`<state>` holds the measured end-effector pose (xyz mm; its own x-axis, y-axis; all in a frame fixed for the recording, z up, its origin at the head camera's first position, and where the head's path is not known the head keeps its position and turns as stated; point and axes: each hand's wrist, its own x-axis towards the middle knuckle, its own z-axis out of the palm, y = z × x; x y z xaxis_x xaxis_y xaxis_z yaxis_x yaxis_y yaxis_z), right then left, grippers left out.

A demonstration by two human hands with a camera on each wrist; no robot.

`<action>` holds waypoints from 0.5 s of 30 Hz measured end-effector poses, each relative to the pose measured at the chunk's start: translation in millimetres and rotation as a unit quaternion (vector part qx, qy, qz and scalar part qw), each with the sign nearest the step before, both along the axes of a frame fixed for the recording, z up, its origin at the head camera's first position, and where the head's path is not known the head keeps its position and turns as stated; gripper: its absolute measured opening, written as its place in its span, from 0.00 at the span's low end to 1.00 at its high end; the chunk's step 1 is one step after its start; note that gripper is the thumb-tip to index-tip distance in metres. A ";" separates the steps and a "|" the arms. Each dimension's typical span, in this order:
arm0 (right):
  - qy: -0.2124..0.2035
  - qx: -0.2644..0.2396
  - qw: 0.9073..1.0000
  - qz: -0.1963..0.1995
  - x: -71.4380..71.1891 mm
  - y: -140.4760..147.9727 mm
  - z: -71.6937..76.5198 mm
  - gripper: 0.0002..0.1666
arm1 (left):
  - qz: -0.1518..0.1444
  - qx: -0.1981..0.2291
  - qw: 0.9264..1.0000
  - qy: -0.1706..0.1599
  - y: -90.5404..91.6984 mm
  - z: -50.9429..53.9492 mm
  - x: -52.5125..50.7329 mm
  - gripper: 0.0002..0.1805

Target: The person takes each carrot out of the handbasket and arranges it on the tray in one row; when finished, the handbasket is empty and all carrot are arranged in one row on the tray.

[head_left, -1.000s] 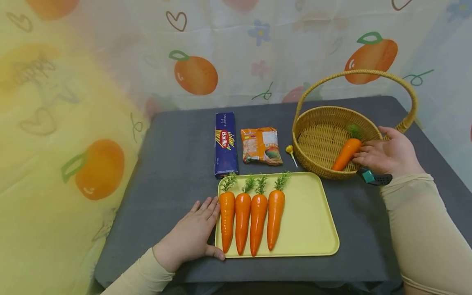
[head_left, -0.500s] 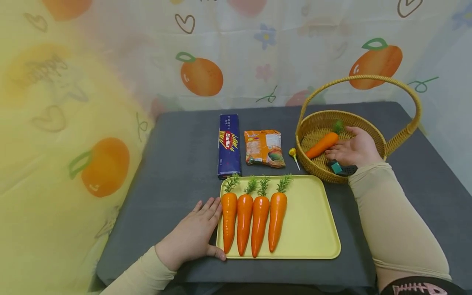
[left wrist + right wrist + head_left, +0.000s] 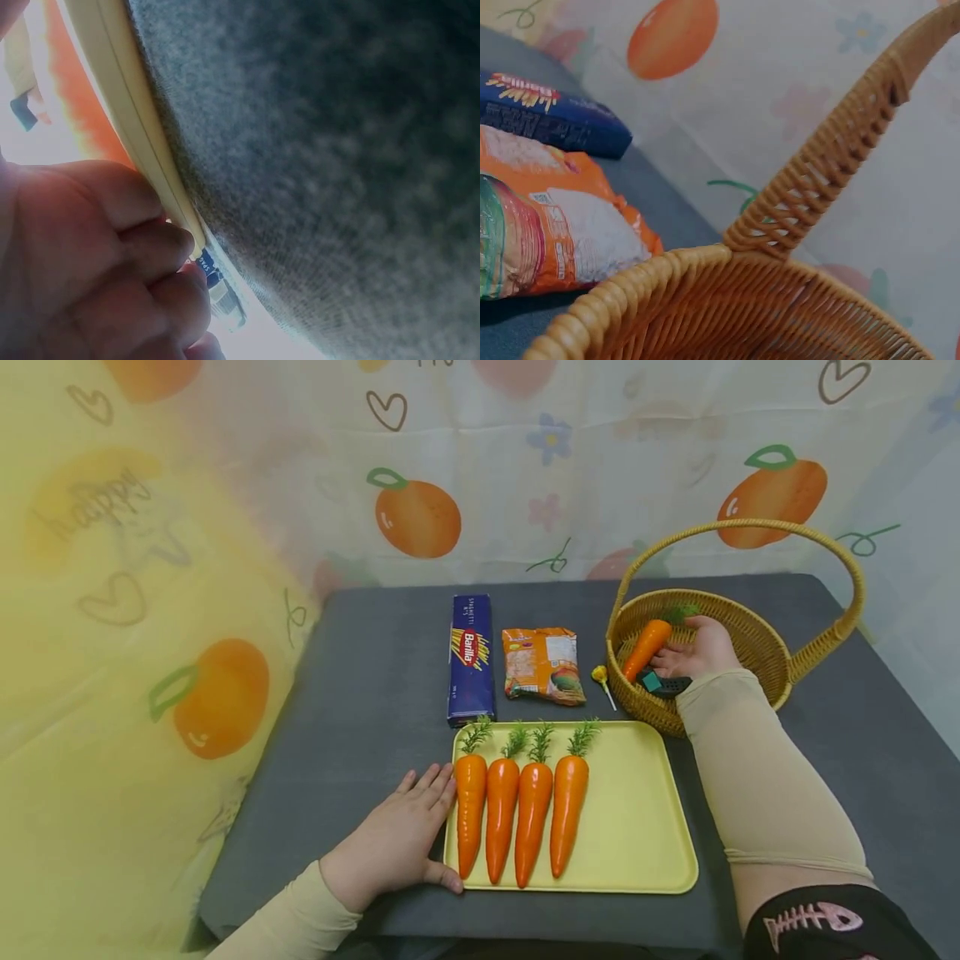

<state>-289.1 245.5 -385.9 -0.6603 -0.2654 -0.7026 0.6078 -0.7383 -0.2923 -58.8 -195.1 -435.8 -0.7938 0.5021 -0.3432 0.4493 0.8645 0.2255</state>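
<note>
My left hand (image 3: 393, 839) rests against the left edge of the yellow tray (image 3: 633, 810), fingers straight. In the left wrist view, its fingers (image 3: 157, 259) lie along the tray's side (image 3: 127, 90). Several orange carrots (image 3: 534, 814) with green tops lie side by side on the tray's left half. Inside the wicker basket (image 3: 776, 647), my right hand (image 3: 705, 650) has its palm turned up and fingers extended. Its fingertips are beside a single carrot (image 3: 645, 650), seemingly touching it; this carrot leans at the basket's left side. The right wrist view shows neither this hand nor that carrot.
Behind the tray lie a blue spaghetti box (image 3: 470, 660), an orange packet (image 3: 543, 664) and a yellow lollipop (image 3: 602, 681). The basket's tall handle (image 3: 851, 577) arches above the right forearm. A printed cloth (image 3: 480, 485) hangs behind the grey table (image 3: 360, 693).
My right hand has moved left within the basket, and the carrot there has shifted from the right side to the left side. The left hand stays at the tray's edge.
</note>
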 end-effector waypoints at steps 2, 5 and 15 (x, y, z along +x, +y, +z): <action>0.003 0.010 1.000 0.015 -6.5 -2.3 -3.9 0.42 | 0.000 -0.001 1.000 -0.001 0.0 -0.1 -0.4 0.76; 0.008 0.015 0.999 0.031 -19.2 -3.6 -15.4 0.41 | -0.001 -0.002 1.000 0.000 -0.2 -0.9 -0.8 0.76; 0.038 -0.013 0.999 0.015 -45.8 -3.5 -37.1 0.46 | -0.001 -0.002 1.000 0.002 -1.2 -1.8 -1.3 0.77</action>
<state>-334.9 242.0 -423.0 -0.7032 -0.3033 -0.6430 0.6064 -0.7281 -0.3197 -60.1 -196.3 -437.6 -0.7948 0.5015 -0.3418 0.4513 0.8649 0.2195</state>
